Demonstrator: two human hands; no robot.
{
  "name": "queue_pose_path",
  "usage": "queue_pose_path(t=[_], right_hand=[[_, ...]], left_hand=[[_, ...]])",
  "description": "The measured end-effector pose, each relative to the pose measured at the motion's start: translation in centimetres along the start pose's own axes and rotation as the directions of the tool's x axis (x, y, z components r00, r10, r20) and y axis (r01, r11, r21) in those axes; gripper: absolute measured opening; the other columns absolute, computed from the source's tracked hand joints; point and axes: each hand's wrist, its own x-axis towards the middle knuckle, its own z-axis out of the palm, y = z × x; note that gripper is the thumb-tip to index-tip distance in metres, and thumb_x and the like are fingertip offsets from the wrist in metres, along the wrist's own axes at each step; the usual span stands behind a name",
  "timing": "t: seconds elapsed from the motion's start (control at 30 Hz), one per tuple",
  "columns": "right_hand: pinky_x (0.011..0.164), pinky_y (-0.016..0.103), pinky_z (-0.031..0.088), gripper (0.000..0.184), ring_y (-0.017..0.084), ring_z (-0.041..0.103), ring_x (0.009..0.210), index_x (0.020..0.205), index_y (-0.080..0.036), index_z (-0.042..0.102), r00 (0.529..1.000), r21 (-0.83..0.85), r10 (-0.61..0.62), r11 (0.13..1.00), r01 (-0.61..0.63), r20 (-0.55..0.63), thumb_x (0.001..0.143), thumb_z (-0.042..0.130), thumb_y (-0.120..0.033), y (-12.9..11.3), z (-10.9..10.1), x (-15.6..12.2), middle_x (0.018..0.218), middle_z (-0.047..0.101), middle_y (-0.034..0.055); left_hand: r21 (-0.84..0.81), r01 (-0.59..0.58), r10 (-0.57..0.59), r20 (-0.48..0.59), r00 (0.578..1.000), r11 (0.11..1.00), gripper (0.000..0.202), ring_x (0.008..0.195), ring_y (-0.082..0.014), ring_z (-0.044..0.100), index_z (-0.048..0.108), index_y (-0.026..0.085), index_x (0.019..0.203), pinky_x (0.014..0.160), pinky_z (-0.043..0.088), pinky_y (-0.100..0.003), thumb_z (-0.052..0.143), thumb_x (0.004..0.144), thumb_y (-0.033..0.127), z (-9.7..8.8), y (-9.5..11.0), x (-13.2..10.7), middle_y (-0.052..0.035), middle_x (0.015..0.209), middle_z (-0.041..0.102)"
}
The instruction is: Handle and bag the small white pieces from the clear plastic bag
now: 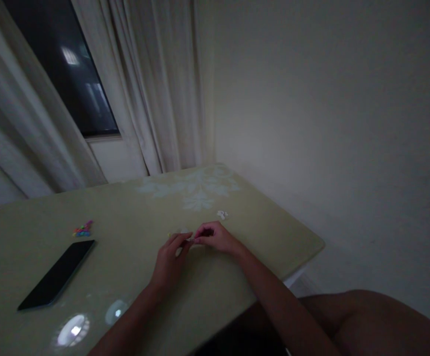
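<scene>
My left hand (172, 254) and my right hand (215, 236) meet over the table, fingertips nearly touching. Between them is a small pale piece (190, 240), pinched by both; it is too small and dim to name. Just behind my left fingers lies something pale and whitish (180, 231), partly hidden by the hand. A little cluster of white pieces (222, 214) rests on the table beyond my right hand.
A black tablet or large phone (57, 276) lies flat at the left. Behind it sits a small pile of colourful pieces (83, 229). The glossy table (125, 212) meets a wall (329, 123) on the right and curtains (163, 89) at the back.
</scene>
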Motion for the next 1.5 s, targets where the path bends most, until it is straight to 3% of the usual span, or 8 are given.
queue_pose_path(t=[0.1, 0.43, 0.73, 0.9, 1.03, 1.13, 1.27, 1.5], right_hand=[[0.073, 0.03, 0.05, 0.044, 0.016, 0.065, 0.071, 0.079, -0.016, 0.076, 1.0, 0.057, 0.01, 0.998, -0.011, 0.024, 0.064, 0.094, -0.054, -0.5, 0.3, -0.2, 0.075, 0.072, 0.001], [0.077, 0.033, 0.055, 0.043, 0.017, 0.069, 0.073, 0.077, -0.017, 0.075, 1.0, 0.168, 0.024, 0.985, -0.024, 0.006, 0.06, 0.097, -0.051, -1.0, 0.3, -0.3, 0.076, 0.074, 0.0016], [0.078, 0.034, 0.054, 0.044, 0.018, 0.068, 0.074, 0.08, -0.017, 0.076, 0.999, 0.136, -0.016, 0.991, 0.012, 0.03, 0.064, 0.095, -0.053, -1.0, 0.5, -0.3, 0.076, 0.072, 0.0012], [0.072, 0.028, 0.049, 0.032, 0.014, 0.058, 0.073, 0.089, -0.017, 0.079, 0.983, -0.233, -0.066, 0.972, 0.025, -0.169, 0.076, 0.091, -0.044, 0.3, 0.1, 0.1, 0.085, 0.065, 0.0013], [0.078, 0.026, 0.05, 0.032, 0.013, 0.06, 0.083, 0.103, -0.02, 0.08, 0.989, -0.512, -0.109, 0.858, 0.041, -0.104, 0.075, 0.094, -0.029, 0.8, -0.1, -0.1, 0.108, 0.063, 0.0039], [0.092, 0.031, 0.051, 0.044, 0.019, 0.063, 0.102, 0.118, -0.023, 0.078, 0.99, -0.604, -0.139, 0.789, 0.11, -0.001, 0.077, 0.093, -0.031, 0.7, -0.1, -0.4, 0.12, 0.064, 0.0069], [0.106, 0.037, 0.046, 0.035, 0.023, 0.061, 0.12, 0.119, -0.025, 0.078, 0.985, -0.694, -0.153, 0.701, 0.167, 0.083, 0.087, 0.086, -0.036, 0.7, -0.1, -0.6, 0.127, 0.065, 0.0092], [0.088, 0.029, 0.05, 0.018, 0.017, 0.065, 0.093, 0.106, -0.019, 0.08, 0.992, -0.614, -0.128, 0.783, 0.099, -0.003, 0.089, 0.081, -0.016, 0.9, -0.4, -0.3, 0.108, 0.068, 0.0065]], left_hand=[[-0.057, 0.002, -0.003, -0.014, 1.0, 0.998, 0.017, 0.084, -0.0212, 0.076, 0.078, 0.024, 0.097, 0.078, 0.061, -0.034, 0.063, 0.096, 0.032, -0.2, 0.4, 0.1, -0.0053, 0.092, 0.08], [-0.197, 0.084, -0.088, -0.015, 0.996, 0.977, 0.019, 0.095, -0.0243, 0.079, 0.083, 0.028, 0.105, 0.091, 0.063, -0.04, 0.07, 0.093, 0.036, -0.3, 0.1, -0.3, -0.0051, 0.104, 0.084], [-0.206, 0.115, -0.112, 0.027, 0.993, 0.972, 0.02, 0.083, -0.0212, 0.077, 0.078, 0.024, 0.101, 0.077, 0.062, -0.033, 0.07, 0.095, 0.04, -0.4, 0.4, -0.2, -0.0048, 0.092, 0.081], [-0.2, 0.16, -0.174, -0.051, 0.983, 0.967, 0.018, 0.086, -0.0207, 0.077, 0.075, 0.022, 0.098, 0.08, 0.061, -0.032, 0.068, 0.095, 0.038, -0.5, 0.4, -0.1, -0.0047, 0.094, 0.081], [-0.205, 0.175, -0.196, -0.089, 0.977, 0.963, 0.017, 0.082, -0.0199, 0.076, 0.075, 0.023, 0.097, 0.078, 0.061, -0.032, 0.07, 0.093, 0.038, -0.6, 0.4, -0.1, -0.0037, 0.091, 0.08], [-0.194, 0.154, -0.172, -0.077, 0.982, 0.969, 0.014, 0.083, -0.0198, 0.076, 0.076, 0.023, 0.095, 0.079, 0.06, -0.031, 0.07, 0.093, 0.036, -0.5, 0.4, -0.1, -0.0032, 0.091, 0.08], [-0.173, 0.104, -0.119, -0.081, 0.99, 0.98, 0.012, 0.084, -0.0193, 0.075, 0.077, 0.024, 0.094, 0.078, 0.059, -0.03, 0.069, 0.093, 0.033, -0.5, 0.4, -0.1, -0.0028, 0.091, 0.079], [-0.189, 0.149, -0.182, -0.172, 0.968, 0.971, 0.017, 0.08, -0.0185, 0.074, 0.075, 0.023, 0.095, 0.075, 0.058, -0.028, 0.07, 0.093, 0.039, -0.4, -0.2, -0.3, -0.0027, 0.088, 0.078]])
